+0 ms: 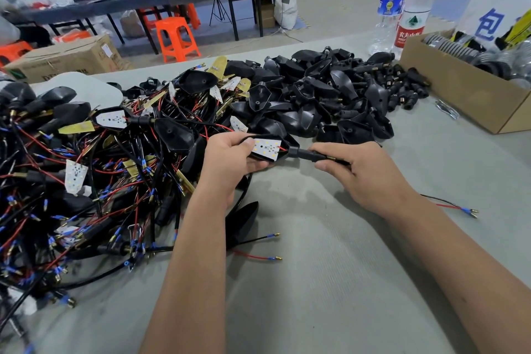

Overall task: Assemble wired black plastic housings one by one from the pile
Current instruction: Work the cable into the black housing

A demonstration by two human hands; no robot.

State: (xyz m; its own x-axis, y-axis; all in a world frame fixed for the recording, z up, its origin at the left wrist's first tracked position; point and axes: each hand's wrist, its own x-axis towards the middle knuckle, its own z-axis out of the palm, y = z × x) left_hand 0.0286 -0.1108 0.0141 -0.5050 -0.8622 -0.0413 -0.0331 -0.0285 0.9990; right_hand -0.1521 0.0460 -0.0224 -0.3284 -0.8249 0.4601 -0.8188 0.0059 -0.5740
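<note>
Black plastic housing (273,149) sits mid-desk, lifted just off the surface between both hands, open side up w/ a white LED board (265,147) seated inside. Held that way prob. so the board faces the person and its fit can be checked while the stem end gets worked.

Left hand (230,158) grips the wide end, fingers curled under the shell, thumb pressed on the board's left edge, likely to keep it from popping out. Right hand (359,172) is closed round the black stem (307,154) at the narrow end, thumb and fingers pinching it; looks like it's steadying or pushing the stem onto the housing, though which can't be told. A red wire (283,149) runs from board toward the stem.

From under the right wrist, red + black leads (451,205) w/ blue-sleeved terminals trail over the desk (330,282), apparently this unit's tail.

Just below the left forearm lies another black shell (242,221) w/ its own leads. Left of the hands: the tangled pile (86,181) of wired units, close enough to reach w/o moving. Behind: heap of bare shells (330,95) and stems. Far right, a cardboard box (474,95) of parts, two water bottles (402,6) beside it.
</note>
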